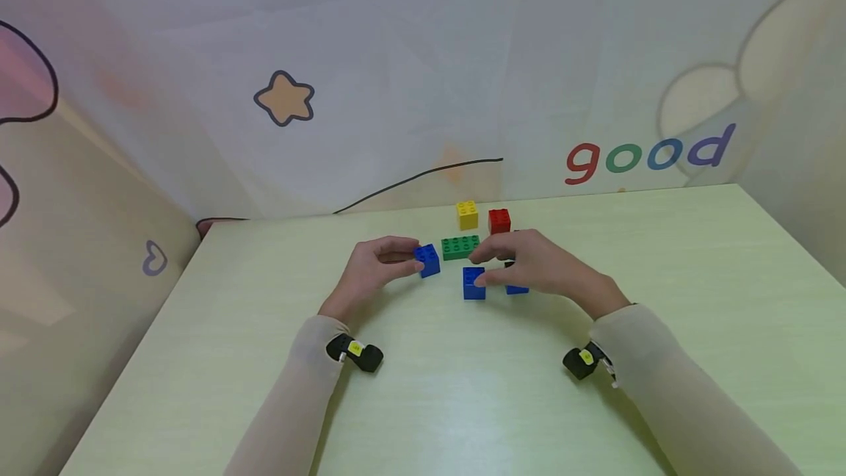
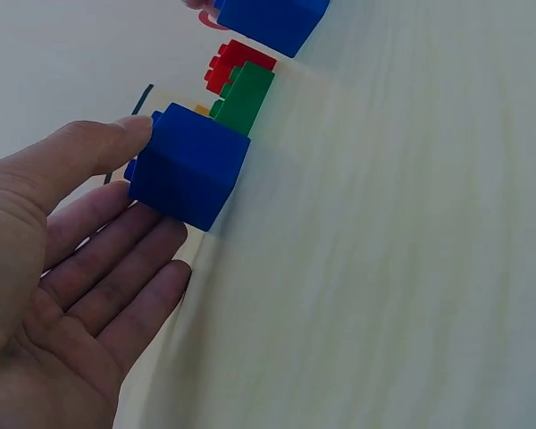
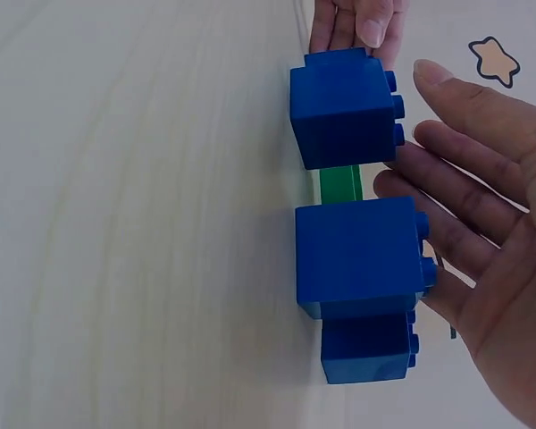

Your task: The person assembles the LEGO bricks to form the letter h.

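My left hand [image 1: 377,270] pinches a blue toy brick [image 1: 428,261] between thumb and fingers. Studs show on its upper side. To the right, my right hand [image 1: 538,263] has its fingers spread and loosely bent. Its thumb overlaps a second blue brick [image 1: 472,290] in the head view. The right wrist view shows a gap between that thumb and this brick [image 3: 344,116]. Partly hidden below the right hand is another blue brick [image 1: 518,289]. A long green brick [image 1: 457,248] lies between the hands, just behind the blue ones.
A yellow brick [image 1: 467,217] and a red brick [image 1: 499,221] stand farther back, near the table's rear edge. The pale table [image 1: 423,402] meets a printed cloth backdrop [image 1: 410,72] behind and at the sides. Both wrists wear small black cameras.
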### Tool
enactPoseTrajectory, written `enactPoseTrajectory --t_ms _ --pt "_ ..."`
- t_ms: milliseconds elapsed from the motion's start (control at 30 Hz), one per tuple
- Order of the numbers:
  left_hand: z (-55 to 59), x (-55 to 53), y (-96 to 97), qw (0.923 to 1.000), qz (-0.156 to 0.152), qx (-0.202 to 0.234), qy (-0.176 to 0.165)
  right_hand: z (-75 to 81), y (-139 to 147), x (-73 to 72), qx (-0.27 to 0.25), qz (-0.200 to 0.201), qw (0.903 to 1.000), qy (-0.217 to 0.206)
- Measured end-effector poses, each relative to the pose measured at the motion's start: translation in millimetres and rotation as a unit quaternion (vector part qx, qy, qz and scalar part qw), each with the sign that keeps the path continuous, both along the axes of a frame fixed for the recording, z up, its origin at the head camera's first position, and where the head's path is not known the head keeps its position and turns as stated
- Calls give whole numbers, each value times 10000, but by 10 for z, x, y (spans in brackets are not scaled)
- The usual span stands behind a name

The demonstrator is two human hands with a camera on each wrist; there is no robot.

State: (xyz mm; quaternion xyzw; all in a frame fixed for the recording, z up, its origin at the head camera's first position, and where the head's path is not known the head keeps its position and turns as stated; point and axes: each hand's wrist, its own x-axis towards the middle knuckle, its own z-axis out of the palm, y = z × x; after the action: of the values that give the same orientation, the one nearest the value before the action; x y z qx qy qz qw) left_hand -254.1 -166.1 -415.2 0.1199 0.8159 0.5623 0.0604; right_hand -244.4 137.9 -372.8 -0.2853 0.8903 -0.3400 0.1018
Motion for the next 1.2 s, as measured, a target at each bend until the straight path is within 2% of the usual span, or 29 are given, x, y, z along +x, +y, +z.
enactPoseTrajectory --t_ms 300,1200 --pt "-17 5 14 9999 91 62 -124 -39 -9 -15 218 30 9998 11" --pt "-57 23 34 9996 234 77 -129 -73 -1 -33 206 -63 9997 -88"
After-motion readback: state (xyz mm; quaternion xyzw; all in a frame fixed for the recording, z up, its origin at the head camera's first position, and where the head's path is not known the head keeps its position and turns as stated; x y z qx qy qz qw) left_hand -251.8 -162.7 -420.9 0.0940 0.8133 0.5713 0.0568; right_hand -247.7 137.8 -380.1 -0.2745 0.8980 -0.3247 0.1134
